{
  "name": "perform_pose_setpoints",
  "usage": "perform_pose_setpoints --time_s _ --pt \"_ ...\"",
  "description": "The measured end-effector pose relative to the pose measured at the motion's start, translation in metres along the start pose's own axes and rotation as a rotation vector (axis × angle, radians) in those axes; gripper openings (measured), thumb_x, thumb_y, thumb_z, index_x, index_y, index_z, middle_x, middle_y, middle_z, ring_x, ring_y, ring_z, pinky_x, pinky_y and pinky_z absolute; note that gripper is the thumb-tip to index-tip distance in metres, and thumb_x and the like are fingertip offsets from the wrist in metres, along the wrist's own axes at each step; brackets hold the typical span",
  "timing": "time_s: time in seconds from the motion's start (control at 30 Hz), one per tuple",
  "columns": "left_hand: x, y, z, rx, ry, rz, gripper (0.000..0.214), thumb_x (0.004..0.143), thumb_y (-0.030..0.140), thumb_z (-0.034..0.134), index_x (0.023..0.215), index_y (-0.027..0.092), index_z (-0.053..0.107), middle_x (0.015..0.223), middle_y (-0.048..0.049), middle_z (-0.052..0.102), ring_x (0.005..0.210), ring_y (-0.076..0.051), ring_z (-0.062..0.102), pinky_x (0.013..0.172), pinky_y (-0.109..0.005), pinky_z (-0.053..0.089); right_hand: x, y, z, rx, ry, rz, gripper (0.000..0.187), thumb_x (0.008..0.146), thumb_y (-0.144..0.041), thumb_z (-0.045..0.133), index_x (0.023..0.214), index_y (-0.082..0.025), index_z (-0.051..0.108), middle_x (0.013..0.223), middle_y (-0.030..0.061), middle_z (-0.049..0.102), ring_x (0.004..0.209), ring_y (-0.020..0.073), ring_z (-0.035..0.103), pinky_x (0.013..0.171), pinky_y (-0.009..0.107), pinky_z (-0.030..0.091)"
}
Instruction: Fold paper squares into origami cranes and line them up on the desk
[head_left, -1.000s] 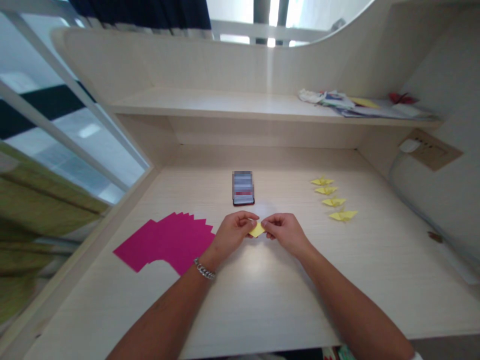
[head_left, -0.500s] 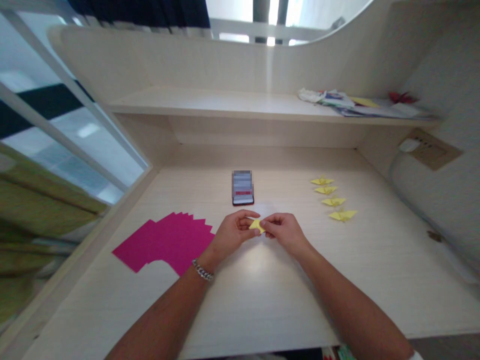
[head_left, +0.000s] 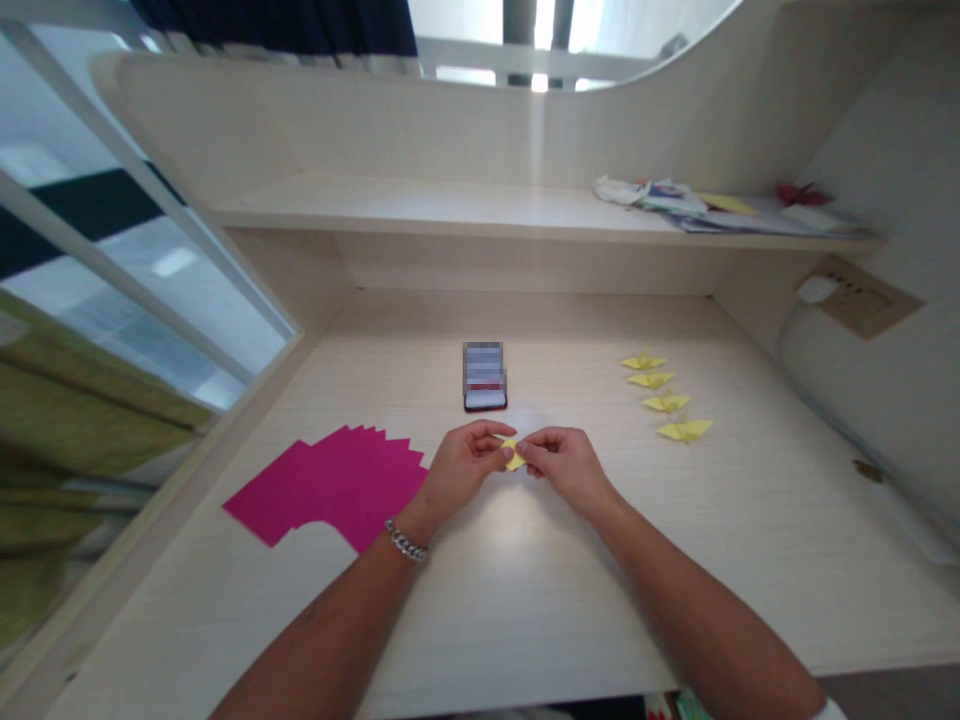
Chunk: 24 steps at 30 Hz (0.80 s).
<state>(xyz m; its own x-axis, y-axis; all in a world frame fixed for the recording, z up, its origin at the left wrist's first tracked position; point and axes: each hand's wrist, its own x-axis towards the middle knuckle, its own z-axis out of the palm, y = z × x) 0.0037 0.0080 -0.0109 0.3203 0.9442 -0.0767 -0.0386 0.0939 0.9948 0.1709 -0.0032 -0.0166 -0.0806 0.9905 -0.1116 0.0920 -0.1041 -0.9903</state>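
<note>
A small folded piece of yellow paper [head_left: 514,457] is pinched between my two hands, just above the desk. My left hand [head_left: 466,462], with a chain bracelet on its wrist, grips the paper's left side between thumb and fingers. On the other side, my right hand [head_left: 564,460] pinches the right edge. The fingertips cover much of the paper, so its exact folds cannot be made out. Several yellow origami cranes [head_left: 666,403] stand in a row to the right. A fan of magenta paper sheets [head_left: 337,480] lies left of my left forearm.
A phone [head_left: 485,378] with its screen lit lies just beyond my hands. Papers [head_left: 675,200] and a dark red folded paper shape [head_left: 802,194] rest on the shelf [head_left: 450,205]. A cable runs down from a wall socket [head_left: 862,297] on the right.
The yellow paper has turned slightly in my fingers and less of its width shows. My left thumb now lies further over it. Everything else stays put.
</note>
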Motion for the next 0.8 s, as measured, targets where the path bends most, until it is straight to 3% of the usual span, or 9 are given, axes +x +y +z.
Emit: perform_pose_setpoints --time_s 0.3,0.53,0.8 --pt "0.001 -0.003 0.004 -0.023 0.040 0.039 0.030 0.070 0.022 0.069 0.098 0.012 0.061 0.070 -0.0030 0.068 0.064 -0.013 0.062 0.062 -0.025 0.049 -0.001 -0.002 -0.002 0.025 -0.042 -0.005 0.026 0.070 -0.038 0.068 0.076 -0.013 0.070 0.057 0.0023 0.062 0.048 0.0102 0.051 0.050 0.024 0.041" --pt "0.004 -0.010 0.000 0.013 0.114 0.123 0.031 0.072 0.025 0.069 0.099 0.014 0.060 0.069 -0.0017 0.066 0.063 -0.012 0.061 0.061 -0.024 0.047 0.003 -0.001 -0.009 0.090 -0.086 0.069 0.031 0.068 -0.043 0.069 0.074 -0.013 0.067 0.063 0.0042 0.065 0.053 0.0111 0.056 0.055 0.025 0.046" --pt "0.002 -0.003 0.004 0.128 0.037 0.017 0.022 0.072 0.028 0.068 0.086 0.012 0.067 0.066 -0.0026 0.065 0.058 -0.012 0.057 0.055 -0.023 0.044 0.002 -0.003 -0.011 -0.053 -0.111 0.021 0.022 0.072 -0.036 0.065 0.069 -0.014 0.065 0.056 0.0014 0.062 0.049 0.0105 0.053 0.051 0.023 0.042"
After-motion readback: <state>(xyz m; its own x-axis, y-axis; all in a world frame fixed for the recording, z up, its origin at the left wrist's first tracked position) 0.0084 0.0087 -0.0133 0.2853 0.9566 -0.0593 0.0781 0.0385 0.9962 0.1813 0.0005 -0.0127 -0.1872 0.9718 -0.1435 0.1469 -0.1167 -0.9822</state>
